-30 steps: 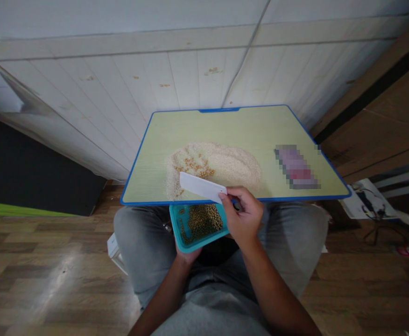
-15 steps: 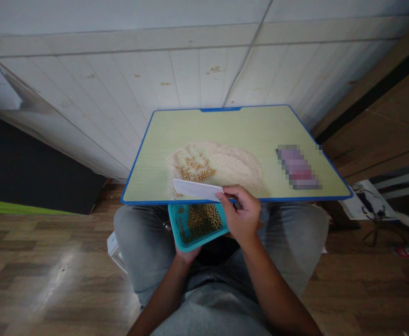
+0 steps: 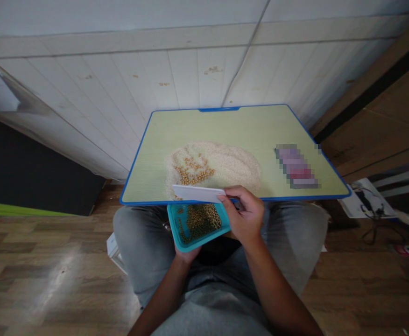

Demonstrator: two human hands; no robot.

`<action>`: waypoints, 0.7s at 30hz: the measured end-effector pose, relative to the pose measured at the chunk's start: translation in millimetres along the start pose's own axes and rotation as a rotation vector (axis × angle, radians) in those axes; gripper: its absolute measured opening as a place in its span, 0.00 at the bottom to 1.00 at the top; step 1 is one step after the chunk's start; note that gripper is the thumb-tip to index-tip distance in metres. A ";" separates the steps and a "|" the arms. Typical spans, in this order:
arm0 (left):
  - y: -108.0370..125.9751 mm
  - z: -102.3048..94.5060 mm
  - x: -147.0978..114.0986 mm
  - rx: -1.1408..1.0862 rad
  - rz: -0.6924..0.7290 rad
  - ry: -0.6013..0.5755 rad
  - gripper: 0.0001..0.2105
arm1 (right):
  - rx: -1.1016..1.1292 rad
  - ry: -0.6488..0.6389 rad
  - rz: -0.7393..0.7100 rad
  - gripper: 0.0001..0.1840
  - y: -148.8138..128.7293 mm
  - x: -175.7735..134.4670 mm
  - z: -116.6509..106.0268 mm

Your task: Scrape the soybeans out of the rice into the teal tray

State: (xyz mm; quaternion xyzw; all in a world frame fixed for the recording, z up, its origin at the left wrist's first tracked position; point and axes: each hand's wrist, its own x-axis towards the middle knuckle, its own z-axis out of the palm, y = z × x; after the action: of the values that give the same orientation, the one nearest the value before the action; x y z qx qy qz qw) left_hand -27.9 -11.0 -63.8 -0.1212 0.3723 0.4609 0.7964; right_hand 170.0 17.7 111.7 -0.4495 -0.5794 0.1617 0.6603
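Observation:
My right hand (image 3: 244, 214) pinches one end of a flat white card (image 3: 199, 193), held tilted just above the front edge of the table. Below that edge, my left hand (image 3: 187, 254) supports a teal plastic tray (image 3: 180, 245) from underneath; most of its fingers are hidden. Many round yellowish beans (image 3: 202, 221) lie in the tray. Behind the card, more beans (image 3: 195, 172) are scattered on the tabletop, and a few sit left of it near the edge. White grains that look like rice (image 3: 234, 161) spread around and to the right of these beans.
The small light-green table (image 3: 257, 126) has a blue rim and stands over my knees, against a white panelled wall (image 3: 148, 79). A blurred-out phone-like object (image 3: 296, 165) lies on its right side. Cables (image 3: 372, 210) are at the far right by the floor.
The card in my right hand has come slightly down toward the table's front edge, closer to the tray. My left hand and the tray look nearly still.

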 end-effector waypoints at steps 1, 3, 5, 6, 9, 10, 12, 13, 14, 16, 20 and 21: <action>-1.3 2.9 -1.9 -0.018 0.023 0.010 0.27 | 0.001 0.001 -0.003 0.06 0.3 -0.2 -0.7; -3.3 9.4 -5.9 -0.043 0.051 0.042 0.27 | 0.003 -0.003 -0.006 0.06 0.5 -0.8 -1.9; -4.4 15.8 -9.5 -0.059 0.050 0.080 0.28 | 0.004 -0.009 -0.004 0.06 0.5 -1.5 -2.5; -4.6 18.5 -10.8 -0.070 0.050 0.096 0.28 | 0.007 -0.009 -0.002 0.06 0.5 -1.7 -2.6; -4.3 23.2 -12.0 -0.095 0.055 0.088 0.29 | 0.013 -0.006 -0.007 0.06 0.4 -1.7 -1.9; -4.1 23.4 -11.5 -0.095 0.061 0.076 0.30 | 0.015 -0.007 -0.011 0.06 0.4 -1.5 -1.5; -3.9 22.3 -9.9 -0.102 0.068 0.063 0.31 | 0.015 -0.011 -0.016 0.06 0.2 -1.1 -1.2; -3.8 21.1 -9.0 -0.110 0.066 0.063 0.32 | 0.013 -0.013 -0.016 0.06 0.1 -1.0 -1.2; -3.8 19.7 -8.2 -0.120 0.063 0.067 0.32 | 0.010 -0.017 -0.014 0.06 -0.1 -0.9 -1.3; -3.7 17.0 -7.2 -0.134 0.055 0.071 0.32 | 0.009 -0.023 -0.010 0.06 -0.6 -0.8 -1.8; -3.8 13.8 -6.6 -0.172 0.047 0.079 0.32 | 0.035 -0.016 -0.016 0.06 -1.6 -0.5 -2.1; -3.9 13.6 -6.4 -0.178 0.049 0.079 0.32 | 0.037 -0.008 -0.019 0.06 -1.8 -0.2 -1.7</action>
State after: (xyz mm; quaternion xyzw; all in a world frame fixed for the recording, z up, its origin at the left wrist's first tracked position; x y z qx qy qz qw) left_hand -20.0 -10.0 -50.4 -0.2004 0.3641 0.5061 0.7557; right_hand 171.0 15.9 113.1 -0.4312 -0.5832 0.1679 0.6677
